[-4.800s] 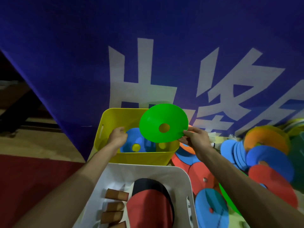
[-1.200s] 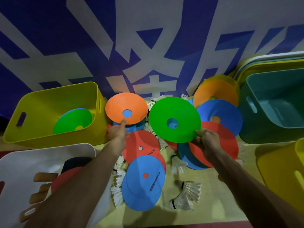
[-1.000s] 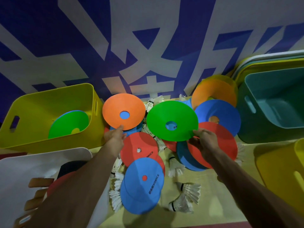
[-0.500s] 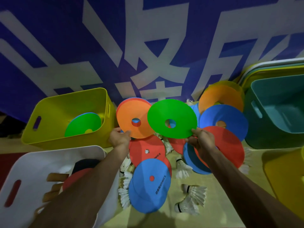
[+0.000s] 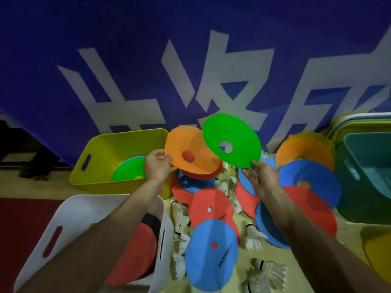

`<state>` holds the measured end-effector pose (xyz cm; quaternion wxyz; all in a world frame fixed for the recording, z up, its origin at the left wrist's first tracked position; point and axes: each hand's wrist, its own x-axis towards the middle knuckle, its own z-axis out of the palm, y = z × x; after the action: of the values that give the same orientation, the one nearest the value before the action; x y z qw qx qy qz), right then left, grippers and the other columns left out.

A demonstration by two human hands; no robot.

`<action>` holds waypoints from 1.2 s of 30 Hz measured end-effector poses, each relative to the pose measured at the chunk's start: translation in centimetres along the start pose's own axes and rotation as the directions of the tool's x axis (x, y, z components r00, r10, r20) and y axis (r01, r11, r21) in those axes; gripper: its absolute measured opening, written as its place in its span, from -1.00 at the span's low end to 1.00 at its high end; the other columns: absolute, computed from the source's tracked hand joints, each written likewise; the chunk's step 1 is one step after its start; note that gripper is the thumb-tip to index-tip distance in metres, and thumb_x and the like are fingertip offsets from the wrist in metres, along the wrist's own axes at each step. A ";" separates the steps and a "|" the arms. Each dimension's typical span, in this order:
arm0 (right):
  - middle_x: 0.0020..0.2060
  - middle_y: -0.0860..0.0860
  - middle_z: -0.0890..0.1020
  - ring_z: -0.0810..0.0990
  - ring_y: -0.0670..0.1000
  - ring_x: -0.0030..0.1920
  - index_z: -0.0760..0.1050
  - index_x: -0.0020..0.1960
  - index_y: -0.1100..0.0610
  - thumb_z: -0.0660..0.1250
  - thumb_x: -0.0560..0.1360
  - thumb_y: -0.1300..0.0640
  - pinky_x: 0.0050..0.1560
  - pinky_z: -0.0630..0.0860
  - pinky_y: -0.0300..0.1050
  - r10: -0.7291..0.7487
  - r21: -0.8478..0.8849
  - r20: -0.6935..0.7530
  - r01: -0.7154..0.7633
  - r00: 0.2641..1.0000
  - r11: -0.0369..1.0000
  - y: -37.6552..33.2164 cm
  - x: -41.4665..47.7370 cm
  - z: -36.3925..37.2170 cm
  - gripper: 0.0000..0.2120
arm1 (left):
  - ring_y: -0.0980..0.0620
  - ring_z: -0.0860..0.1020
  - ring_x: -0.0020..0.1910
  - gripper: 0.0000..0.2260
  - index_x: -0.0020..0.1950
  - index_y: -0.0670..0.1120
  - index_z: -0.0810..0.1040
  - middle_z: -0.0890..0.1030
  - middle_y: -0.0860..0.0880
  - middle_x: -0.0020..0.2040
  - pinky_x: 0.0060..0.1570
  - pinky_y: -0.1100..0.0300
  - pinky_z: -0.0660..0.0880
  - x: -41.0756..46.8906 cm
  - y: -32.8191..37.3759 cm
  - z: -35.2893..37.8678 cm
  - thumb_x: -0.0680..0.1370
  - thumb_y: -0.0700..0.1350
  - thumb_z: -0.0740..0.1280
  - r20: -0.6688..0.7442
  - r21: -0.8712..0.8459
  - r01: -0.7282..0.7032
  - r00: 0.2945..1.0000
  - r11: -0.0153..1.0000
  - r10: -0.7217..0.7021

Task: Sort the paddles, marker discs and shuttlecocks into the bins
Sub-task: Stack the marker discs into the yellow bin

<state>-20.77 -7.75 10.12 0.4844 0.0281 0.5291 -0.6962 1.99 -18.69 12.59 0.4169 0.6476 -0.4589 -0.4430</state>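
Note:
My left hand (image 5: 157, 167) grips an orange marker disc (image 5: 190, 153) by its left edge, raised beside the yellow bin (image 5: 105, 144). My right hand (image 5: 262, 176) pinches the lower edge of a green marker disc (image 5: 231, 140), held up and tilted, overlapping the orange one. The yellow bin holds a green disc (image 5: 129, 171) on a blue one. Below my hands lies a pile of red discs (image 5: 211, 205) and blue discs (image 5: 211, 252) with white shuttlecocks (image 5: 267, 273) among them. The white bin (image 5: 69, 214) at lower left holds a red paddle (image 5: 137, 250).
A teal bin (image 5: 368, 176) stands at the right, with stacked bins behind it and a yellow bin corner (image 5: 380, 254) at the lower right. More orange discs (image 5: 304, 153) and blue discs (image 5: 311, 182) lean beside the teal bin. A blue banner with white characters hangs behind.
Both hands have lifted their discs higher and carried them left toward the yellow bin. The view has swung left and the orange disc now tilts over a red one.

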 end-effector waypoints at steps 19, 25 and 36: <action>-0.57 -0.01 0.57 0.54 -0.13 -0.57 0.45 -0.13 0.22 0.19 0.57 0.34 -0.35 0.62 -0.19 -0.012 -0.190 0.120 0.035 0.993 0.981 6.5 -4.1 16.1 -0.87 | -0.06 0.63 -0.19 -0.74 0.26 -0.21 0.46 0.61 -0.21 0.10 -0.32 0.18 0.56 13.7 -1.8 -16.6 0.57 -0.29 0.27 -0.020 0.022 0.174 0.985 0.984 -0.174; -0.60 -0.05 0.53 0.49 -0.15 -0.61 0.43 -0.13 0.21 0.16 0.58 0.35 -0.25 0.62 -0.15 -0.044 -0.285 0.163 0.090 0.986 0.954 8.8 -4.5 18.6 -0.85 | -0.21 0.62 -0.01 -0.67 0.29 -0.18 0.35 0.53 -0.29 0.21 -0.07 0.02 0.59 16.1 -4.9 -17.7 0.56 -0.37 0.26 0.093 0.090 0.249 0.962 0.964 -0.257; -0.14 0.19 0.65 0.66 0.04 -0.33 0.49 0.07 0.31 0.22 0.57 0.33 -0.31 0.64 -0.20 0.008 -0.405 0.241 0.094 0.970 0.910 12.0 -4.5 22.0 -0.88 | -0.16 0.51 0.23 -0.59 0.37 -0.17 0.41 0.52 -0.19 0.27 0.24 -0.09 0.47 18.4 -5.9 -19.8 0.51 -0.28 0.30 0.183 0.210 0.140 0.967 0.968 -0.180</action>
<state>0.53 -21.31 13.73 0.5235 -0.1702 0.6031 -0.5774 25.70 -32.43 8.69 0.2656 0.6726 -0.4857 -0.4911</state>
